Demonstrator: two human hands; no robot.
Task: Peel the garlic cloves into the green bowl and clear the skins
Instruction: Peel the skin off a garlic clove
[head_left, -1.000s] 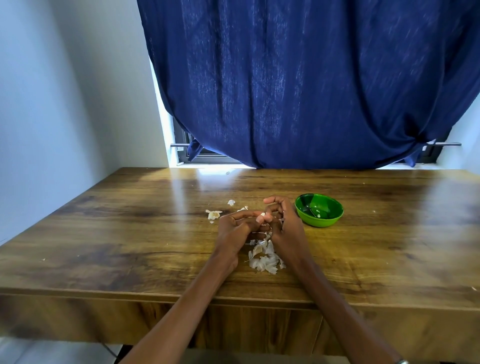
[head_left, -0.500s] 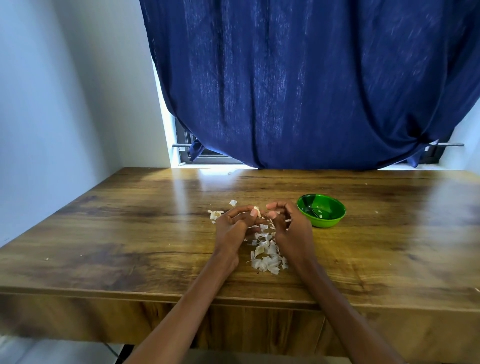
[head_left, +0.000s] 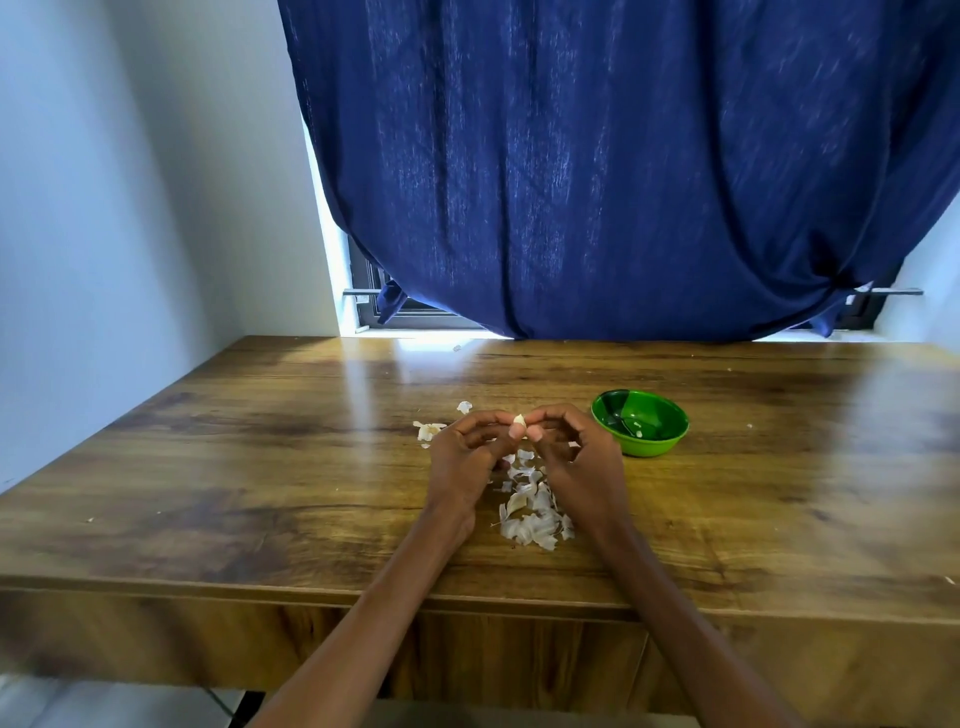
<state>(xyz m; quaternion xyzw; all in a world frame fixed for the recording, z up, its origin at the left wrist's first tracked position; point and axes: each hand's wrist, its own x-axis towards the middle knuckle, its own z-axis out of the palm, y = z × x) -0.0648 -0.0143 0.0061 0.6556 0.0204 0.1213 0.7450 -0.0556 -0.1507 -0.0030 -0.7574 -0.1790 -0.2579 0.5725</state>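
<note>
My left hand (head_left: 470, 457) and my right hand (head_left: 574, 462) meet fingertip to fingertip above the wooden table (head_left: 260, 493), pinching a small pale garlic clove (head_left: 519, 420) between them. Below and between my wrists lies a heap of white garlic skins (head_left: 532, 512). The green bowl (head_left: 640, 429) stands to the right of my right hand, with a small pale piece inside it. Two loose bits of garlic or skin (head_left: 427, 430) lie just left of and beyond my left hand.
A dark blue curtain (head_left: 623, 171) hangs over the window behind the table. A white wall (head_left: 130, 208) closes the left side. The table's front edge (head_left: 311, 592) runs under my forearms. Tiny skin flecks dot the tabletop.
My hands have lifted slightly and drawn apart at the palms, so only the fingertips now meet, and the clove shows between them.
</note>
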